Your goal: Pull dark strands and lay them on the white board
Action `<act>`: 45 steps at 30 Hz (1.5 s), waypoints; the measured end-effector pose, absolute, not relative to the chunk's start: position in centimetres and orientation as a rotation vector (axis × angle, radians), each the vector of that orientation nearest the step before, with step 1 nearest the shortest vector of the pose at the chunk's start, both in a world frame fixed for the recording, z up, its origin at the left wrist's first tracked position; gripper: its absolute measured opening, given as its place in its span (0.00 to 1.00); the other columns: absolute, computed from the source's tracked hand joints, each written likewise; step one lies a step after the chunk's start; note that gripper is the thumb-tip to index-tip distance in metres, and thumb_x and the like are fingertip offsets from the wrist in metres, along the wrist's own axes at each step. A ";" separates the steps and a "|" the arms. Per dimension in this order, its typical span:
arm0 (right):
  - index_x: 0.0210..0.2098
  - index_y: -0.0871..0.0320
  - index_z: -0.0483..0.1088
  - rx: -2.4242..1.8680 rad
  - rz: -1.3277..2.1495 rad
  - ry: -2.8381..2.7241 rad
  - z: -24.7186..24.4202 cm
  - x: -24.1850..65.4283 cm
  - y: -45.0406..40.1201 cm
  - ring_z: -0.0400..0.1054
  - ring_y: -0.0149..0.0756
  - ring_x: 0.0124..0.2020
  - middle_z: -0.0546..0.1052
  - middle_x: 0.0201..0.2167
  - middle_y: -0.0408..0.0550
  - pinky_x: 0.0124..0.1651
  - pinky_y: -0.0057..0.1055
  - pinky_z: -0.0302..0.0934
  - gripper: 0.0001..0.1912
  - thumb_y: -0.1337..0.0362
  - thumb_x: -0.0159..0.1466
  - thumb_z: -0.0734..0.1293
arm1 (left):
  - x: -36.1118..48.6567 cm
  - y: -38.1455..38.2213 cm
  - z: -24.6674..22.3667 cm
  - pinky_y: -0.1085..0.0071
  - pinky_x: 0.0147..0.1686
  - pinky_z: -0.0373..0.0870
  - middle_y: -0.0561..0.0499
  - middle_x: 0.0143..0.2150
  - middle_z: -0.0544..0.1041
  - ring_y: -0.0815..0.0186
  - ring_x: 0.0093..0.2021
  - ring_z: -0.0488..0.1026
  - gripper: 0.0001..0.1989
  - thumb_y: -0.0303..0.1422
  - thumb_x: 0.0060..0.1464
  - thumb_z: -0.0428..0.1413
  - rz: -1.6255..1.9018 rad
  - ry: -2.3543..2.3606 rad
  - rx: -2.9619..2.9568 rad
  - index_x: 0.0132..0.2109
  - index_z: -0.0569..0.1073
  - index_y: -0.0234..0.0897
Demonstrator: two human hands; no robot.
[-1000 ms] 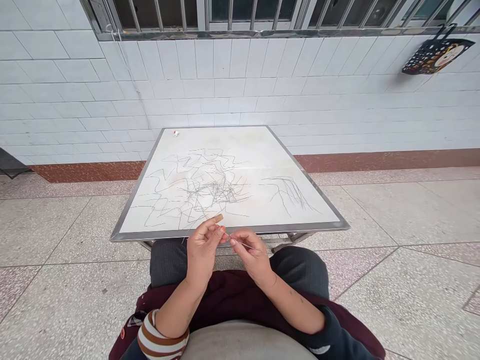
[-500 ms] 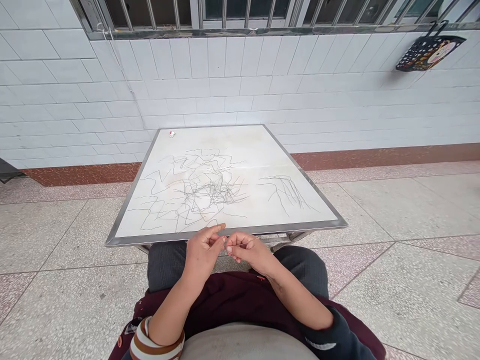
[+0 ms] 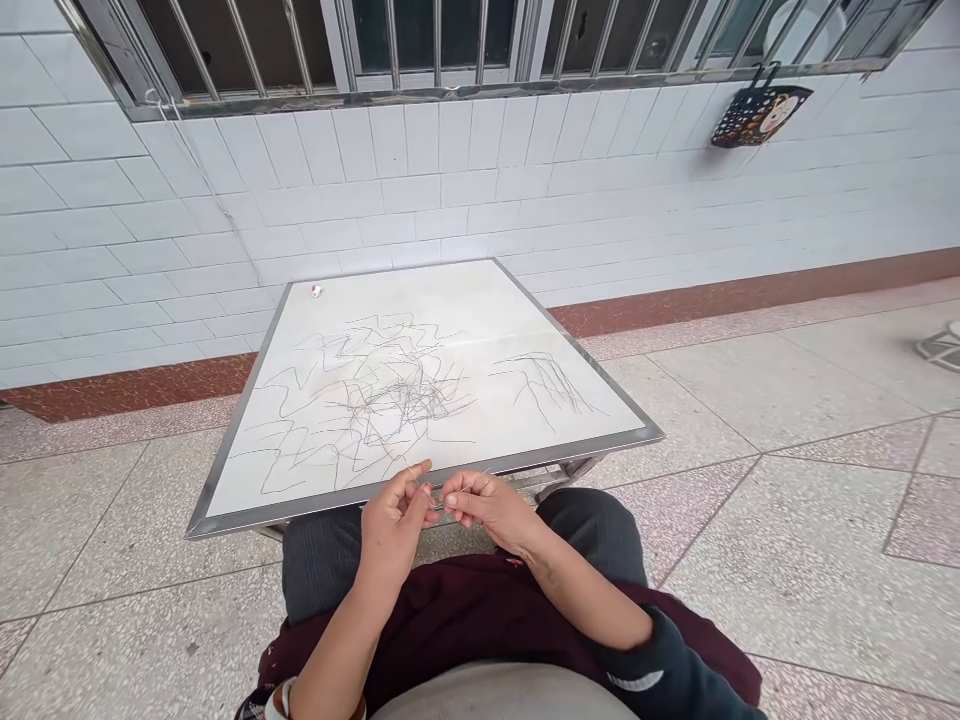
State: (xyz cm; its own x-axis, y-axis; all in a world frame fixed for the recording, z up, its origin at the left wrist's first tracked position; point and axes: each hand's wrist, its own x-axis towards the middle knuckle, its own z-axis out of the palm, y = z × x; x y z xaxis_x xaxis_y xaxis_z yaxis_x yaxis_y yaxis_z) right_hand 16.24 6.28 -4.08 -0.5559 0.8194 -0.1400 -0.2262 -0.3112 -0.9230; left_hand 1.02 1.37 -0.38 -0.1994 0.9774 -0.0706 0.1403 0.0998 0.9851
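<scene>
My left hand (image 3: 395,512) and my right hand (image 3: 486,508) are close together just off the near edge of a white table (image 3: 457,300) with a grey metal rim. Thumb and fingers of each hand are pinched on a thin wire that shows faintly between the fingertips. The left index finger points out toward the rim. Many thin dark wires, some bent in zigzags, lie tangled on the middle and left of the table (image 3: 409,395). A smaller bunch of wires (image 3: 551,380) lies on its right part.
A small red and white object (image 3: 316,291) sits at the table's far left corner. Behind stands a tiled wall (image 3: 420,220) with barred windows; a patterned bag (image 3: 761,115) hangs there. A round metal stool base (image 3: 941,347) is at the far right.
The view has turned right, so table and bag appear farther left. The fingertips are slightly farther apart, with more of the thin wire showing between them.
</scene>
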 end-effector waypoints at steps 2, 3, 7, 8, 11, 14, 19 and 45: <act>0.29 0.59 0.72 -0.819 1.913 -1.238 -4.2 16.2 6.3 0.62 0.25 0.23 0.71 0.22 0.39 0.26 0.23 0.55 0.14 0.54 0.52 0.73 | 1.0 1.3 -0.4 0.71 0.29 0.72 0.54 0.26 0.75 0.66 0.27 0.75 0.21 0.42 0.53 0.56 1.206 1.497 1.195 0.52 0.74 0.39; 0.29 0.59 0.72 -0.819 1.912 -1.252 -4.3 16.1 6.2 0.62 0.25 0.23 0.72 0.22 0.40 0.26 0.23 0.56 0.15 0.54 0.53 0.73 | 1.0 1.3 -0.4 0.71 0.29 0.72 0.54 0.26 0.75 0.66 0.27 0.74 0.22 0.42 0.53 0.56 1.205 1.493 1.214 0.53 0.73 0.39; 0.29 0.59 0.71 -0.793 1.927 -1.288 -4.6 16.3 6.4 0.63 0.25 0.23 0.72 0.22 0.40 0.27 0.23 0.57 0.16 0.52 0.54 0.72 | 1.0 1.2 -0.5 0.69 0.30 0.74 0.55 0.26 0.74 0.66 0.26 0.74 0.22 0.41 0.53 0.56 1.185 1.469 1.262 0.54 0.73 0.40; 0.29 0.60 0.71 -0.786 1.928 -1.298 -4.7 16.3 6.4 0.63 0.25 0.23 0.72 0.22 0.40 0.27 0.23 0.57 0.16 0.52 0.54 0.72 | 1.0 1.1 -0.6 0.69 0.31 0.74 0.55 0.25 0.74 0.66 0.26 0.74 0.22 0.41 0.53 0.57 1.175 1.466 1.273 0.55 0.73 0.40; 0.29 0.60 0.71 -0.782 1.923 -1.333 -4.8 16.5 6.6 0.63 0.25 0.23 0.72 0.22 0.40 0.26 0.23 0.57 0.16 0.52 0.55 0.71 | 1.1 1.1 -0.9 0.68 0.31 0.74 0.55 0.25 0.74 0.66 0.26 0.74 0.23 0.40 0.53 0.56 1.148 1.476 1.312 0.55 0.72 0.40; 0.29 0.61 0.71 -0.799 1.923 -1.351 -4.9 16.6 6.7 0.64 0.25 0.23 0.72 0.22 0.40 0.26 0.23 0.57 0.16 0.52 0.55 0.72 | 1.1 1.2 -1.3 0.68 0.31 0.74 0.55 0.25 0.74 0.65 0.26 0.74 0.23 0.40 0.54 0.56 1.126 1.495 1.331 0.56 0.72 0.40; 0.29 0.60 0.71 -0.818 1.905 -1.290 -5.0 16.5 6.7 0.63 0.25 0.22 0.72 0.22 0.40 0.25 0.23 0.56 0.17 0.51 0.54 0.72 | 1.3 1.3 -1.1 0.68 0.33 0.74 0.55 0.26 0.75 0.66 0.29 0.75 0.25 0.41 0.52 0.58 1.160 1.462 1.264 0.57 0.70 0.41; 0.37 0.56 0.73 -0.804 1.670 -1.329 -2.9 18.9 8.2 0.61 0.29 0.27 0.72 0.31 0.45 0.28 0.27 0.53 0.18 0.48 0.63 0.63 | 0.6 1.4 -2.6 0.71 0.29 0.70 0.55 0.26 0.70 0.68 0.25 0.70 0.21 0.36 0.53 0.53 0.988 1.416 1.295 0.54 0.73 0.37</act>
